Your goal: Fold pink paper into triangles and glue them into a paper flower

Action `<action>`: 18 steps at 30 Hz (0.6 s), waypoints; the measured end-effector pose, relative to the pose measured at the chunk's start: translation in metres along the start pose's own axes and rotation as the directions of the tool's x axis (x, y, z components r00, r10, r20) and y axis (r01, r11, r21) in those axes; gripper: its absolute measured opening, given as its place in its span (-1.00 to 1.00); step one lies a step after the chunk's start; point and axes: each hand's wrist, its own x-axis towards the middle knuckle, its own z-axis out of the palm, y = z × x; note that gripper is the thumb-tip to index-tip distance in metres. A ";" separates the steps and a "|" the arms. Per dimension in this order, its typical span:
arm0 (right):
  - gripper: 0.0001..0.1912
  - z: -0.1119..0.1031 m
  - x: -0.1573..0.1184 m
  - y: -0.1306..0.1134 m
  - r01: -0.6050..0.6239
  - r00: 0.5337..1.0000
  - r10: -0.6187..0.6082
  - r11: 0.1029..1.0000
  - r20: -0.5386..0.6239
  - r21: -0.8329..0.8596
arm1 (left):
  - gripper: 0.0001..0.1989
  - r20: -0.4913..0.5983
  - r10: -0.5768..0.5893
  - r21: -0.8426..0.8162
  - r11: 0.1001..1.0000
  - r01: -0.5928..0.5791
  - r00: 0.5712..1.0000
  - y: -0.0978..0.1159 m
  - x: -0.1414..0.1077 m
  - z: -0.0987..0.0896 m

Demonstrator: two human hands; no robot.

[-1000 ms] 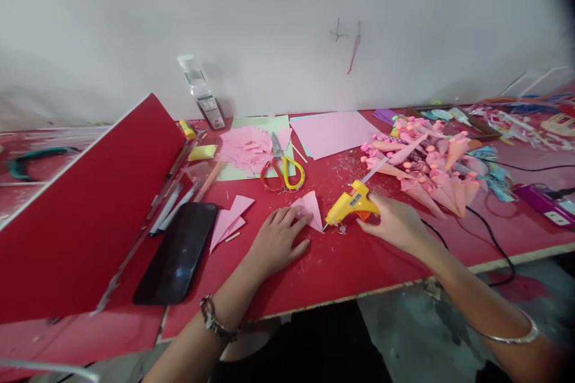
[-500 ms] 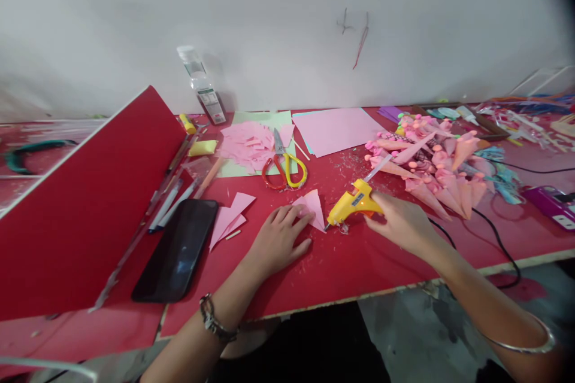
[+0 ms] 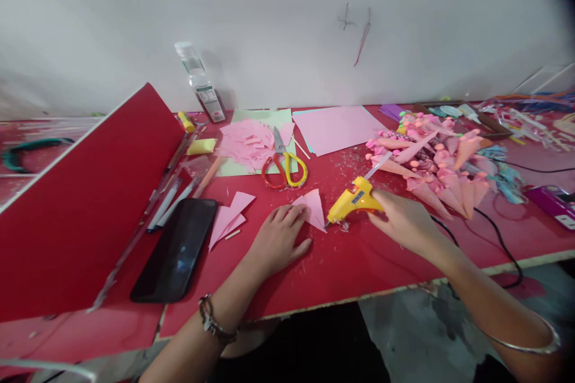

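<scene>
A yellow hot glue gun point(image 3: 353, 202) is gripped in my right hand point(image 3: 401, 219), its nozzle down at the lower tip of a pink paper piece point(image 3: 315, 210). A clear glue stick point(image 3: 378, 165) juts from the gun's back. My left hand point(image 3: 279, 238) lies flat with fingers stretched, fingertips on that paper's left edge. More pink paper triangles point(image 3: 231, 218) rest left of this hand, beside a short pale stick point(image 3: 233, 234). Scissors point(image 3: 284, 164) with one red and one yellow handle lie beyond my left hand.
Pink paper scraps point(image 3: 248, 142) and pink sheets point(image 3: 338, 129) lie at the back. On the right are piled pink paper cones point(image 3: 442, 161), a black cord point(image 3: 501, 242) and a purple device point(image 3: 552, 204). Leftward stand a phone point(image 3: 176, 251), a red board point(image 3: 96, 203) and a bottle point(image 3: 204, 91).
Almost nothing differs. The glue gun stays at the paper's tip, and my left hand still rests on the paper; the view has shifted very slightly.
</scene>
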 end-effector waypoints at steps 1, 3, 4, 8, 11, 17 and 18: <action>-0.81 0.000 0.000 0.000 0.001 1.000 -0.001 1.000 -0.001 -0.003 | -0.51 0.000 -0.001 0.000 1.000 0.001 1.000 0.000 0.000 0.000; -0.82 0.001 0.000 0.000 0.001 1.000 -0.001 1.000 -0.002 -0.016 | -0.51 0.000 -0.004 0.000 1.000 0.004 1.000 0.000 0.000 0.000; -0.83 0.001 0.000 0.000 0.000 1.000 0.000 1.000 -0.004 -0.027 | -0.51 -0.001 -0.005 0.000 1.000 0.005 1.000 0.000 0.000 0.000; -0.83 0.001 0.001 0.000 -0.003 1.000 0.003 0.998 -0.010 -0.062 | -0.51 0.000 -0.003 -0.002 1.000 0.003 1.000 0.000 0.000 0.000; -0.80 0.001 0.002 0.000 -0.003 1.000 0.002 0.998 -0.015 -0.070 | -0.51 0.001 0.001 -0.003 1.000 -0.001 1.000 0.000 0.000 0.000; -0.80 0.003 0.004 -0.001 -0.027 0.999 0.026 0.997 -0.018 -0.068 | -0.49 -0.002 0.008 0.001 1.000 -0.008 1.000 0.000 -0.001 0.000; -0.79 0.004 0.005 -0.001 -0.027 0.999 0.026 0.998 -0.020 -0.060 | -0.49 -0.002 0.009 0.001 1.000 -0.009 1.000 0.000 -0.001 0.000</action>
